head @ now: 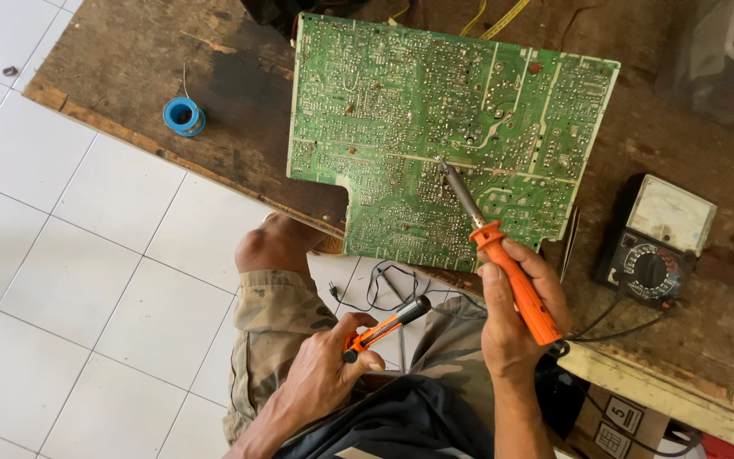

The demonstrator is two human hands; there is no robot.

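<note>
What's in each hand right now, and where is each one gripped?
Right hand holds the soldering iron by its orange handle, tip on the green circuit board. Left hand holds a smaller orange-and-black tool by its orange end.

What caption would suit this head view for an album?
Right hand touches an orange soldering iron to a green circuit board; left hand holds a desoldering pump.

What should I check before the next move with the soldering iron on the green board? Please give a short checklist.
1. Right hand grips the soldering iron by its orange handle: ok.
2. Iron tip rests on the circuit board: ok.
3. Left hand holds the desoldering pump near the board: not ok, it is at the lap.
4. Board lies flat on the wooden bench: ok.
5. Tip is hot: cannot tell.
</note>
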